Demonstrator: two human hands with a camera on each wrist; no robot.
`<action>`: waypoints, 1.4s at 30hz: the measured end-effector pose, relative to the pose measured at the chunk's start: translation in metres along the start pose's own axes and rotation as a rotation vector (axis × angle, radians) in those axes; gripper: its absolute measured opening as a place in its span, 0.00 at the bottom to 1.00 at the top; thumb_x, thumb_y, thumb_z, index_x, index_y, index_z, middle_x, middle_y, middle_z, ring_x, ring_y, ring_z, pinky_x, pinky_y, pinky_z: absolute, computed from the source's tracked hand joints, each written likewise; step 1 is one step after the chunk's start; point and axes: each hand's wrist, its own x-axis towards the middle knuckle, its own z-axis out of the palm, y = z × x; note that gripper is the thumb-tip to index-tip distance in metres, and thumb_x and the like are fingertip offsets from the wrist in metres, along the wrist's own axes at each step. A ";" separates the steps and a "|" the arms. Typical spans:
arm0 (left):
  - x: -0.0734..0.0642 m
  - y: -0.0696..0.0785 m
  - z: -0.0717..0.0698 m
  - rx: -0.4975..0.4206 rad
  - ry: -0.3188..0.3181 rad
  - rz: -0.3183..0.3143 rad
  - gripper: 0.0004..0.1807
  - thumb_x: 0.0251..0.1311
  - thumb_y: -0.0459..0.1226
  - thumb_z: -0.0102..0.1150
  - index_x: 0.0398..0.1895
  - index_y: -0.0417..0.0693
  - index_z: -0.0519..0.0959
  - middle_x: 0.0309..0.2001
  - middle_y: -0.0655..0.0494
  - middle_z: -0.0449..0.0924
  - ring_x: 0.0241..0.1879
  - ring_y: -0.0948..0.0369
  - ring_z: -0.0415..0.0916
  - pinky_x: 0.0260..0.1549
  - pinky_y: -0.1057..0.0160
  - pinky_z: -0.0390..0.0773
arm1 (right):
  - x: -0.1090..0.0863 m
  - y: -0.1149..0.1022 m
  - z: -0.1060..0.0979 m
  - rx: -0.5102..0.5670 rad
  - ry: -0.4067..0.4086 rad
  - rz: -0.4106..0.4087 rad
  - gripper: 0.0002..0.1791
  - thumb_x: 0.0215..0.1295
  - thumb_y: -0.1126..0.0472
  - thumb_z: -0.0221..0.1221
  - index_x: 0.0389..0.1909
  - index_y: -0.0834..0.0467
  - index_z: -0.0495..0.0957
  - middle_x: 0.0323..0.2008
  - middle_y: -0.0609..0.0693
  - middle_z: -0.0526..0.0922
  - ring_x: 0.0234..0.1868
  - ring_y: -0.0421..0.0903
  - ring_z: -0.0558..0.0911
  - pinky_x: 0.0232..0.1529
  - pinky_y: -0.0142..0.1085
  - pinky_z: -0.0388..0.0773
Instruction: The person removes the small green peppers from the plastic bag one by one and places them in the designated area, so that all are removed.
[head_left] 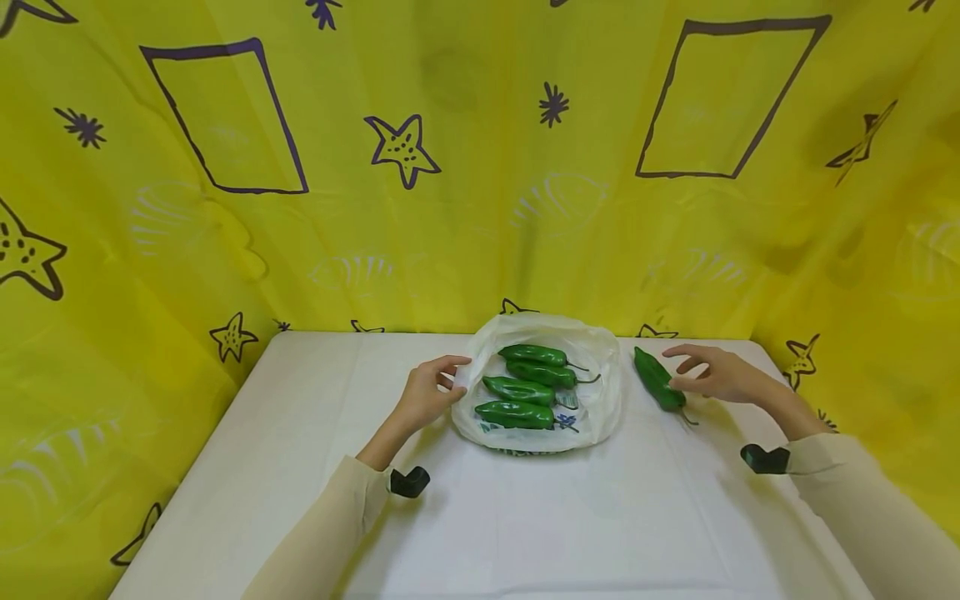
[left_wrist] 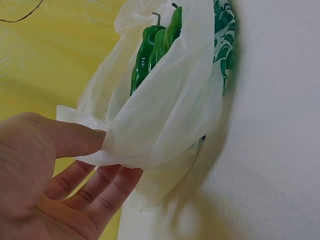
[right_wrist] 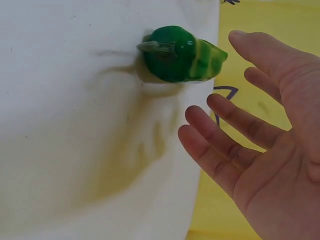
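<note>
A whitish, translucent plastic bag lies with its mouth spread wide, and several green peppers rest side by side inside it. My left hand is at the bag's left edge. In the left wrist view its thumb lies over the bag's rim with the other fingers beneath, pinching the plastic. To the right of the bag, a single green pepper lies on the table, stem toward me. My right hand hovers beside this pepper, fingers spread and apart from it in the right wrist view, holding nothing.
A white cloth covers the table. Yellow curtains with drawn stars and frames hang close behind it and along both sides. Dark bands sit at both sleeve cuffs. Green leaf print shows on the bag's underside.
</note>
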 end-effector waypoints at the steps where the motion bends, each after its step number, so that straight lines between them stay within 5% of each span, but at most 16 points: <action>1: 0.000 0.000 0.000 0.001 -0.001 -0.004 0.24 0.58 0.24 0.69 0.59 0.44 0.83 0.44 0.45 0.85 0.37 0.55 0.82 0.34 0.61 0.83 | -0.001 -0.001 -0.002 -0.010 0.007 -0.004 0.35 0.72 0.52 0.64 0.71 0.65 0.66 0.55 0.70 0.80 0.49 0.65 0.84 0.43 0.52 0.84; 14: 0.000 -0.001 0.001 0.002 0.004 -0.004 0.24 0.58 0.25 0.69 0.59 0.44 0.82 0.44 0.46 0.85 0.37 0.55 0.82 0.34 0.60 0.82 | -0.007 -0.020 -0.015 -0.072 0.078 -0.068 0.32 0.68 0.56 0.67 0.68 0.64 0.71 0.52 0.66 0.82 0.45 0.60 0.86 0.42 0.51 0.84; 42: 0.000 0.000 0.000 0.001 -0.008 -0.029 0.24 0.59 0.26 0.69 0.60 0.44 0.82 0.44 0.46 0.84 0.37 0.55 0.80 0.33 0.62 0.81 | 0.009 -0.073 -0.032 -0.088 0.058 -0.130 0.33 0.67 0.55 0.69 0.70 0.60 0.71 0.55 0.65 0.81 0.49 0.60 0.84 0.42 0.48 0.85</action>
